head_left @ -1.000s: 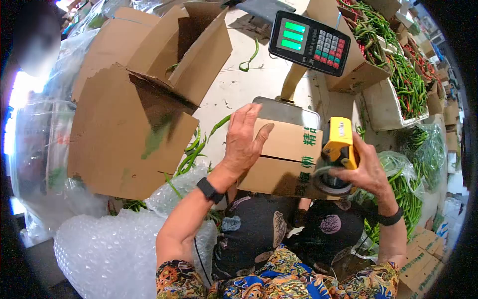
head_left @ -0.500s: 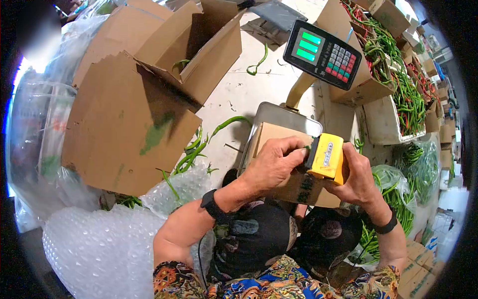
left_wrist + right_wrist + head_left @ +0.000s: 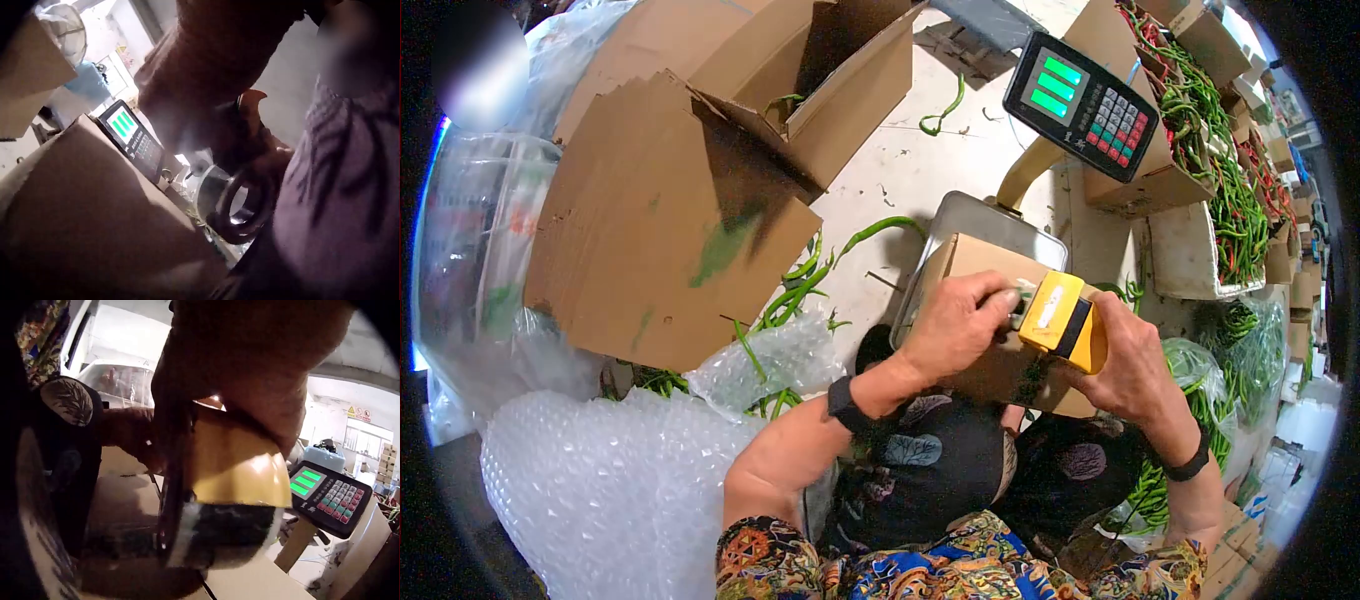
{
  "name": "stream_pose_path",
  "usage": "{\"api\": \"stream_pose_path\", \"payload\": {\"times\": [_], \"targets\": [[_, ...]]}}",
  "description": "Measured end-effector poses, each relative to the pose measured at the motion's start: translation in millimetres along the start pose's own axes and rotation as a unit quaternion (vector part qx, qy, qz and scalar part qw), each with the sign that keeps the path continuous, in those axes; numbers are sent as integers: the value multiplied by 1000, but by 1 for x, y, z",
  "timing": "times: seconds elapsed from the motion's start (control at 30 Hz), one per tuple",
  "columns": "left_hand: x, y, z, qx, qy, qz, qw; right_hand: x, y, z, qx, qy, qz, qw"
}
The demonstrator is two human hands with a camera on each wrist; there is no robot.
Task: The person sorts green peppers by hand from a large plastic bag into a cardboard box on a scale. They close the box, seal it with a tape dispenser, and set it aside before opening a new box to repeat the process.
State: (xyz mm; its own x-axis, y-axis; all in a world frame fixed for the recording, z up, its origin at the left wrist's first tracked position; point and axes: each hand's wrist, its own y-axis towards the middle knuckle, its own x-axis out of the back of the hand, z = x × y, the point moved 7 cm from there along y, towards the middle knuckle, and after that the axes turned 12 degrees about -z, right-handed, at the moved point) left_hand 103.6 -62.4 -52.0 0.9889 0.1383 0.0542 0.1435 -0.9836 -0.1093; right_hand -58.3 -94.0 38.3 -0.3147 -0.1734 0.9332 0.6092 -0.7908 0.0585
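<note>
A yellow tape dispenser (image 3: 1050, 312) is gripped by my right hand (image 3: 1135, 355), held above a small cardboard box (image 3: 985, 258). In the right wrist view the dispenser's yellow housing (image 3: 240, 459) curves over a dark lower part. My left hand (image 3: 950, 330) has its thumb and forefinger brought together at the dispenser's front edge, pinching the tape's end. The left wrist view shows the ring-shaped tape roll (image 3: 244, 209) from the side. Beneath the box, the metal platform of a scale (image 3: 1005, 218) shows along the far and left edges.
The scale's lit display (image 3: 1080, 105) stands on a post beyond the box. A large open carton (image 3: 670, 230) is at the left, with bubble wrap (image 3: 600, 490) in front. Loose green chillies (image 3: 880, 230) lie on the floor. Crates of chillies (image 3: 1240, 220) line the right.
My left hand has moved from the box's left side across to the dispenser's front. The dispenser has turned upward in my right hand, off the box's right edge. The view has shifted somewhat.
</note>
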Motion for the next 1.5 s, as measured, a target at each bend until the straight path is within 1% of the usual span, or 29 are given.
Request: {"api": "stream_pose_path", "payload": {"times": [0.03, 0.07, 0.1, 0.13, 0.17, 0.23, 0.27, 0.33, 0.43, 0.63, 0.67, 0.73, 0.77, 0.83, 0.87, 0.97, 1.0, 1.07, 1.1, 1.13, 1.17, 1.2, 1.23, 1.27, 1.33, 1.37, 1.43, 1.47, 1.5], "targets": [[16, -2, 4, 22, -4, -27, 999, 0, 0, 1, -21, -18, 22, 999], [36, -2, 8, 42, -9, -54, 998, 3, -1, 3, -20, -18, 25, 999], [68, -3, -3, -326, 213, -147, 909, 6, -4, 3, -26, -29, 33, 999], [107, 1, 10, -117, 138, -133, 974, 8, -5, 1, -33, -41, 41, 998], [147, 0, 41, 83, -31, -195, 977, 9, -5, 3, -34, -42, 43, 998], [194, -6, 74, 137, -187, -232, 945, 8, -3, 12, -22, -71, 43, 996], [203, -8, 79, 138, -188, -234, 944, 5, 1, 17, -21, -71, 44, 996], [219, -18, 88, 130, -194, -276, 932, -5, 7, 30, 4, -79, 56, 995], [219, -24, 106, 134, -160, -279, 937, -15, 19, 37, 11, -100, 68, 993], [213, -26, 169, 145, -96, -293, 940, -51, 28, 39, 5, -150, 121, 981], [212, -26, 180, 141, -42, -301, 942, -57, 30, 39, 3, -168, 128, 978], [210, -26, 187, 133, 69, -320, 936, -68, 40, 36, 0, -168, 139, 976], [207, -27, 194, 140, 67, -321, 934, -72, 43, 35, -6, -168, 148, 975], [203, -24, 206, 110, 118, -325, 932, -75, 44, 36, -11, -165, 159, 973], [201, -23, 209, 87, 170, -319, 928, -75, 44, 36, -17, -162, 165, 973], [178, -18, 222, 91, 181, -313, 928, -79, 45, 33, -23, -181, 175, 967], [165, -15, 241, 67, 225, -293, 927, -79, 44, 33, -25, -189, 180, 965], [131, -11, 250, 98, 222, -274, 931, -80, 42, 32, -27, -184, 176, 967], [115, -9, 241, 94, 210, -275, 934, -79, 41, 31, -31, -182, 169, 968], [99, -6, 250, 71, 201, -269, 939, -80, 40, 30, -32, -180, 172, 968], [83, -6, 266, 98, 188, -230, 950, -79, 40, 31, -30, -178, 164, 970], [67, -8, 275, 41, 179, -204, 962, -78, 40, 32, -27, -178, 156, 971], [54, -9, 272, -18, 169, -177, 969, -78, 39, 31, -27, -176, 159, 971], [48, -11, 277, -16, 170, -177, 969, -76, 39, 31, -18, -175, 149, 973], [48, -10, 272, 5, 236, -158, 959, -75, 39, 31, -4, -167, 138, 976], [51, -9, 268, 6, 241, -161, 957, -74, 39, 29, -5, -155, 134, 979], [45, -5, 265, 27, 366, -77, 927, -73, 37, 26, -6, -141, 129, 981], [44, -4, 264, 7, 377, -73, 923, -71, 35, 25, -5, -136, 120, 983], [44, -4, 264, 10, 377, -74, 923, -69, 33, 23, -4, -132, 112, 985]]}}
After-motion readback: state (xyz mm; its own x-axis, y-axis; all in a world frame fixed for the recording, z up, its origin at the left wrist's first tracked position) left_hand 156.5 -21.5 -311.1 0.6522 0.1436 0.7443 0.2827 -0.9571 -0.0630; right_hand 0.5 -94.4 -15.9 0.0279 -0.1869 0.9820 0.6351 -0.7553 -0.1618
